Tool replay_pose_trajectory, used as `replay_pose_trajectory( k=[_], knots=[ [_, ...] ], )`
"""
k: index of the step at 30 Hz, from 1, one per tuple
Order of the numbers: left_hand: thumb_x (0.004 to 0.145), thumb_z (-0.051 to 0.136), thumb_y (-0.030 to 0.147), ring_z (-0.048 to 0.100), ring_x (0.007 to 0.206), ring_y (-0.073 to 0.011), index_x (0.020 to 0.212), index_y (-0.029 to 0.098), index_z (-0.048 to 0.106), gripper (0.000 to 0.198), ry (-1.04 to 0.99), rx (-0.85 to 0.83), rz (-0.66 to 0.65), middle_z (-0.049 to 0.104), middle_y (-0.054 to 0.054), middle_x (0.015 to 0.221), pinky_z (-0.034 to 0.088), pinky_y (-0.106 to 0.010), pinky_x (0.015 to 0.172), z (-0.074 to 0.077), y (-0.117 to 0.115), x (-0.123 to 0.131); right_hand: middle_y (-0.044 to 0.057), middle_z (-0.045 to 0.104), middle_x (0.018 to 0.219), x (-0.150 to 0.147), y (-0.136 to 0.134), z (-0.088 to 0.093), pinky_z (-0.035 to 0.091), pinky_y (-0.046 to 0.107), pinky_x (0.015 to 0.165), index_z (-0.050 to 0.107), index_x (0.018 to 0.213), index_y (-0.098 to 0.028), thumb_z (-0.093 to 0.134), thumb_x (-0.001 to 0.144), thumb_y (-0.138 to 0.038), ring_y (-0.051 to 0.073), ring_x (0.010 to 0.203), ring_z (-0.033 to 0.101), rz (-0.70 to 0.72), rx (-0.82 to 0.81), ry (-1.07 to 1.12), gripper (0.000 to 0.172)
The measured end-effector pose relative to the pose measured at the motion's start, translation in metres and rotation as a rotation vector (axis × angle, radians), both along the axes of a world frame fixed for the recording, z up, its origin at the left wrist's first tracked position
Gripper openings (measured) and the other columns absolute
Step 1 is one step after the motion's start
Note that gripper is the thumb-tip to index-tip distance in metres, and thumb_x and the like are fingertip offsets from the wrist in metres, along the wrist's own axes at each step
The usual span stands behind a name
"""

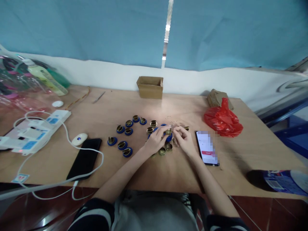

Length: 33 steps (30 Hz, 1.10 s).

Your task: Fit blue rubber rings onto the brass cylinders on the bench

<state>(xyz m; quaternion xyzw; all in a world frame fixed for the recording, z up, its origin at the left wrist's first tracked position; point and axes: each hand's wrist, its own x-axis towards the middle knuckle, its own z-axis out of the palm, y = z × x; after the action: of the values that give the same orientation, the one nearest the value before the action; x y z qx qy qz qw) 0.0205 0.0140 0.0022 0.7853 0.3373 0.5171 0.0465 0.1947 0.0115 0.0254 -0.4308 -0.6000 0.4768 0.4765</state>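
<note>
Brass fitting [168,131], small and gold-coloured, sits pinched between both hands near the middle of the wooden surface [173,173]. In the head view, the left hand [157,139] has its fingertips closed on the fitting's left side, and the right hand [183,138] has its fingers closed on the right side, so the two hands meet around the piece just above the surface. Fine detail of the grip is too small to make out.

Just under and beside the hands lies a loose pile of brass parts [165,150], some with blue rings. To the left, well apart from the hands, a curved group of blue-ringed caps [125,134] rests flat on the surface. A lit phone [207,148] lies just right of the right hand, and a dark phone [84,158] lies farther left, with a white cable [72,141] running over it. A white power strip [36,130] sits at the left edge. A small cardboard box [150,86] stands at the back against the wall, and a red plastic bag [223,119] lies at the back right beside a brown packet [218,96]. A dark bottle [276,181] lies on its side at the near right edge.
</note>
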Motion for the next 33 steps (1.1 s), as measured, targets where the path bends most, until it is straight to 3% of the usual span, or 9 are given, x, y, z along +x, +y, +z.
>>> replay_pose_trajectory(
  k=[4, 10, 21, 25, 28, 31, 33],
  knots=[
    [0.098, 0.051, 0.008, 0.067, 0.125, -0.0209, 0.144, 0.017, 0.048, 0.046, 0.082, 0.081, -0.072, 0.071, -0.012, 0.127, 0.059, -0.038, 0.107, 0.006, -0.001, -0.002, -0.006, 0.055, 0.048, 0.001, 0.001, 0.004, 0.028, 0.024, 0.036, 0.060, 0.077, -0.024, 0.065, 0.091, -0.054, 0.011, 0.034, 0.041, 0.143, -0.165, 0.105, 0.034],
    [0.098, 0.048, 0.005, 0.062, 0.133, -0.0216, 0.148, 0.015, 0.046, 0.051, 0.109, 0.159, -0.099, 0.067, -0.015, 0.137, 0.056, -0.040, 0.112, 0.006, -0.002, -0.005, -0.008, 0.046, 0.045, -0.006, -0.002, 0.005, 0.026, 0.022, 0.036, 0.050, 0.065, -0.023, 0.070, 0.085, -0.051, 0.008, 0.035, 0.036, 0.105, -0.257, 0.244, 0.039],
    [0.096, 0.054, 0.004, 0.068, 0.123, -0.0222, 0.144, 0.012, 0.049, 0.049, 0.113, 0.262, -0.040, 0.071, -0.016, 0.128, 0.062, -0.038, 0.103, 0.012, -0.006, 0.000, -0.012, 0.031, 0.040, -0.020, -0.004, 0.000, 0.016, 0.021, 0.034, 0.041, 0.060, -0.024, 0.075, 0.080, -0.043, 0.005, 0.031, 0.019, 0.044, -0.332, 0.516, 0.044],
    [0.096, 0.058, 0.008, 0.071, 0.118, -0.0205, 0.139, 0.016, 0.054, 0.044, 0.046, 0.229, 0.005, 0.073, -0.013, 0.125, 0.062, -0.036, 0.103, 0.016, -0.005, -0.004, -0.012, 0.022, 0.038, -0.008, 0.002, 0.004, 0.018, 0.024, 0.033, 0.030, 0.055, -0.026, 0.066, 0.086, -0.050, 0.006, 0.030, 0.014, 0.007, -0.322, 0.522, 0.053],
    [0.096, 0.062, 0.014, 0.073, 0.112, -0.0200, 0.134, 0.020, 0.059, 0.039, 0.000, 0.143, 0.105, 0.074, -0.010, 0.122, 0.062, -0.035, 0.102, 0.023, -0.006, -0.017, -0.010, 0.028, 0.040, 0.013, 0.012, 0.008, 0.023, 0.026, 0.037, 0.035, 0.055, -0.026, 0.060, 0.092, -0.052, 0.008, 0.033, 0.022, -0.137, -0.134, 0.322, 0.052],
    [0.095, 0.066, 0.022, 0.072, 0.109, -0.0224, 0.131, 0.021, 0.062, 0.036, 0.014, -0.011, 0.232, 0.072, -0.009, 0.119, 0.061, -0.036, 0.099, 0.030, -0.011, -0.037, -0.005, 0.044, 0.048, 0.030, 0.024, 0.007, 0.032, 0.027, 0.047, 0.052, 0.064, -0.024, 0.046, 0.100, -0.051, 0.012, 0.043, 0.039, -0.286, 0.120, -0.160, 0.046],
    [0.096, 0.064, 0.024, 0.070, 0.109, -0.0237, 0.130, 0.021, 0.062, 0.035, 0.038, -0.136, 0.306, 0.069, -0.010, 0.120, 0.059, -0.037, 0.099, 0.031, -0.017, -0.052, -0.001, 0.056, 0.057, 0.033, 0.030, 0.005, 0.038, 0.028, 0.055, 0.059, 0.069, -0.022, 0.037, 0.104, -0.048, 0.016, 0.053, 0.050, -0.258, 0.213, -0.511, 0.048]
  ],
)
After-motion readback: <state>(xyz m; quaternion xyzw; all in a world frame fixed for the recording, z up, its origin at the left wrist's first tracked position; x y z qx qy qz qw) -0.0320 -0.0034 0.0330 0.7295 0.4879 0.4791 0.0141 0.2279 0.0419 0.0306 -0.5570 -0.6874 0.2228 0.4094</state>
